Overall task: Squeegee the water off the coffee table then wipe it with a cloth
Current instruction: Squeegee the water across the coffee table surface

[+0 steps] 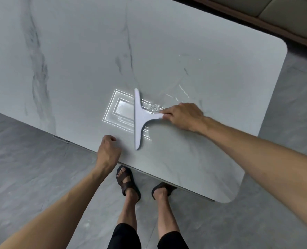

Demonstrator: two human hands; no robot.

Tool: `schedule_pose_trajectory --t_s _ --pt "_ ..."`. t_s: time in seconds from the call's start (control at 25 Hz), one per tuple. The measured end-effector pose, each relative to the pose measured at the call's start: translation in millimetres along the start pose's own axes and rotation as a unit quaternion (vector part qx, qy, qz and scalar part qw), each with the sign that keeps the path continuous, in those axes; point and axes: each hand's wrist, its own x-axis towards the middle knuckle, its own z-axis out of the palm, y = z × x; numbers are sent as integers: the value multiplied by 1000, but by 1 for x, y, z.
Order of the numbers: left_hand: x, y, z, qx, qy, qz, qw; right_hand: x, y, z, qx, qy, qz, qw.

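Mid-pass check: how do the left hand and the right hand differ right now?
The right hand pinches the squeegee; the left hand holds nothing, its fingers curled. The right hand is farther in on the table, near streaks of water; the left hand rests at the table's near edge. Both are bare and down at the tabletop.

No legible text, label, brand or number appears. Bright nested rectangles (120,109) at 9 o'clock of the squeegee (140,116) carry no characters.
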Motion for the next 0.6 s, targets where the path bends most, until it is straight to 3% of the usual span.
schedule_pose_trajectory --t_s 0.24,0.44,0.6 --pt "-2 68 25 7 -56 48 997 -96 116 -15 25 48 133 990" --pt "-6 108 31 17 -60 84 994 -145 138 -19 22 51 177 983" --pt "7 138 13 -3 -25 60 998 -134 144 -63 132 89 219 963"
